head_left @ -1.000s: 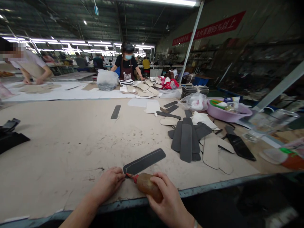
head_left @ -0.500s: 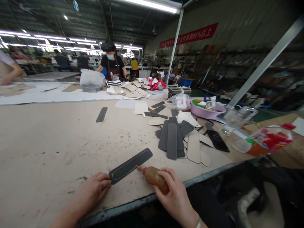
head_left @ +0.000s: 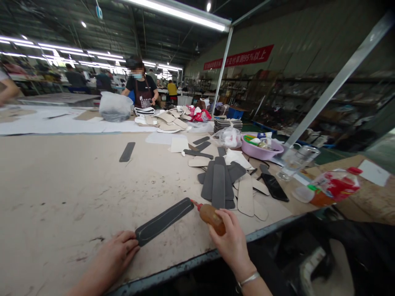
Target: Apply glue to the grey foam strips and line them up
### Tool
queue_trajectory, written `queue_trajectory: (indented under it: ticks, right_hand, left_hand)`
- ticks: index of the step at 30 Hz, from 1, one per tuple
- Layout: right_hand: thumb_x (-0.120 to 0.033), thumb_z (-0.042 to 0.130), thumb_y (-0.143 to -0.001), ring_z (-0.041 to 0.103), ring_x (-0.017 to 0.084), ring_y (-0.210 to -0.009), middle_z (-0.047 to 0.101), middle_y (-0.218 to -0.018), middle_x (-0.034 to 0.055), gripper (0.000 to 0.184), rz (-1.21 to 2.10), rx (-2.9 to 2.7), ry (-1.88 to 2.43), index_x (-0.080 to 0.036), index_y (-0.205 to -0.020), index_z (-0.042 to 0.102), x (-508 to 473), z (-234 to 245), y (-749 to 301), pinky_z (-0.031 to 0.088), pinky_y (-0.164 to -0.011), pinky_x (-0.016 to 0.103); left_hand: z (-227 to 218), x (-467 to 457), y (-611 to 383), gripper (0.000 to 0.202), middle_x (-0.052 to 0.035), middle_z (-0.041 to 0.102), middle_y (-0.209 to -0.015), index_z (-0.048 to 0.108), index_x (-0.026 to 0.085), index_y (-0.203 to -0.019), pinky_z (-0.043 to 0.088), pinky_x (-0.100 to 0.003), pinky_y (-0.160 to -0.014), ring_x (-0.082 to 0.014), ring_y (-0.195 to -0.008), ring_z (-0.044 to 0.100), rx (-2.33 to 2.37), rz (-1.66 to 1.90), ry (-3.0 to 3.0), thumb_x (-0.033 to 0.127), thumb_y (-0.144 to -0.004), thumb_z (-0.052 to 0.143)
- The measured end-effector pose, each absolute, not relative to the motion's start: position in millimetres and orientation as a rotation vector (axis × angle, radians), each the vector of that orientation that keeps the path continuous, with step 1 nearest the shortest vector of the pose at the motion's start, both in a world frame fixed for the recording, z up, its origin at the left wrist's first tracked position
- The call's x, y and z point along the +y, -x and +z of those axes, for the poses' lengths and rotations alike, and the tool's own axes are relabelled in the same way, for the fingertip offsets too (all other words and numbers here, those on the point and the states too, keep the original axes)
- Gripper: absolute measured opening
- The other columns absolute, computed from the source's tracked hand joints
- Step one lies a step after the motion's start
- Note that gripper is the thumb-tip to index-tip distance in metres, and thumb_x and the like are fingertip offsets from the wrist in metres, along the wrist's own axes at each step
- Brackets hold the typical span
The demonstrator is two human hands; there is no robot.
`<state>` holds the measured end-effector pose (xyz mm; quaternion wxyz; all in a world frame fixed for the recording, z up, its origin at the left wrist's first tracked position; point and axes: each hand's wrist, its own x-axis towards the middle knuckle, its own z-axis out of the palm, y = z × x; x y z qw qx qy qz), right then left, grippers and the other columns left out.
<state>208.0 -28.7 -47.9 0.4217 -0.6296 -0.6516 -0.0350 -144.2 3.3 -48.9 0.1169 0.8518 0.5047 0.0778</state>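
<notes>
My left hand (head_left: 119, 253) pinches the near left end of a long dark grey strip (head_left: 165, 220) with rounded corners, which lies slantwise on the table. A thin pale line of glue runs along inside its edge. In my right hand (head_left: 230, 236) is a glue bottle (head_left: 211, 218), brownish, with a red nozzle. The fingers wrap round it, and it tilts so that the nozzle tip is at the strip's far right end. To the right lies a pile of dark grey strips (head_left: 218, 185), with beige pieces (head_left: 246, 195) beside it.
One more grey strip (head_left: 127, 152) lies apart at the left. Along the right side are a black phone (head_left: 274, 187), a glass mug (head_left: 298, 162), a plastic drink bottle (head_left: 333, 187) and a pink basin (head_left: 259, 152). Across the table a person (head_left: 142, 88) stands behind beige pieces.
The glue bottle has moved right along the strip's edge to its far end, and the pale line is longer. My left hand still holds the near end. The view has shifted slightly.
</notes>
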Motion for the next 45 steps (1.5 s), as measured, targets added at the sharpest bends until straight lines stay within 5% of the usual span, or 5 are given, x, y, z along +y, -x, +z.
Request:
queue_trajectory:
  ticks: [14,23,36,45]
  right_hand:
    - [-0.014,0.058,-0.075,0.057,0.025,-0.104,0.052,-0.112,0.0114,0.037,0.192,-1.717,1.424,-0.021,-0.111,0.052,-46,-47,-171,0.052,-0.091,0.039]
    - [-0.026,0.061,-0.082,0.055,0.028,-0.106,0.053,-0.111,0.0135,0.029,-0.084,-1.527,1.437,-0.019,-0.109,0.053,-39,-37,-208,0.050,-0.090,0.048]
    - [-0.008,0.055,-0.072,0.056,0.025,-0.106,0.052,-0.116,0.0114,0.042,0.299,-1.854,1.244,-0.023,-0.111,0.055,-49,-46,-140,0.053,-0.090,0.038]
    - [-0.035,0.063,-0.078,0.059,0.029,-0.100,0.059,-0.108,0.0123,0.031,0.199,-1.490,1.488,-0.020,-0.104,0.060,-31,-58,-193,0.052,-0.088,0.045]
  left_hand:
    - [-46,4,138,0.032,-0.0059,0.065,-0.094,0.070,0.022,-0.084,0.049,-0.030,-0.080,-0.0198,-0.089,0.061,1.473,0.170,-2.502,0.025,-0.090,0.038]
    - [-42,1,135,0.033,-0.0055,0.063,-0.091,0.067,0.021,-0.080,0.046,-0.031,-0.080,-0.0197,-0.088,0.059,1.438,0.122,-2.497,0.021,-0.092,0.036]
    - [-34,-3,129,0.031,-0.0062,0.062,-0.092,0.065,0.019,-0.081,0.046,-0.033,-0.079,-0.0207,-0.089,0.059,1.498,0.030,-2.504,0.017,-0.091,0.035]
    - [-45,-2,126,0.028,-0.0085,0.061,-0.088,0.061,0.016,-0.079,0.047,-0.034,-0.077,-0.0223,-0.086,0.059,1.491,0.075,-2.580,0.010,-0.087,0.035]
